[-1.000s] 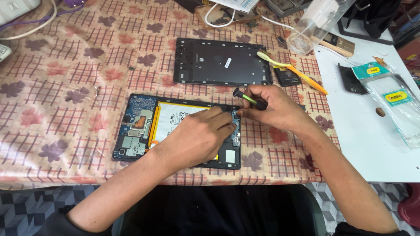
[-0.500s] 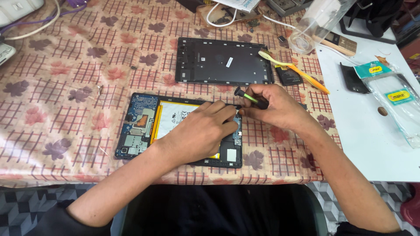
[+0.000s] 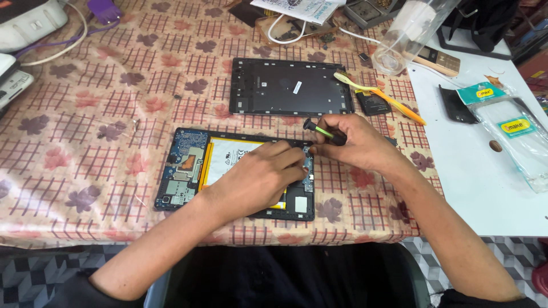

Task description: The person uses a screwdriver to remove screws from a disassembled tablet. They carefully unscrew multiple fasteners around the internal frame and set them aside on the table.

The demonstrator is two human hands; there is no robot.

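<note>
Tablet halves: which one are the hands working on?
The near opened tablet body, blue boards and battery exposed; left hand rests on it. The plain dark back cover lies apart, farther away, untouched.

Soft, even daylight fills the frame; shadows under the forearms stay faint; the white surface at right glares slightly; edges bow from wide-angle distortion; focus holds throughout.

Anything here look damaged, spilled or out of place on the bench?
Nothing spilled or visibly broken. The opened tablet lies with board and battery exposed, its back cover set apart above it. The left hand rests on the tablet; the right hand holds a small screwdriver. The far edge is cluttered.
</note>
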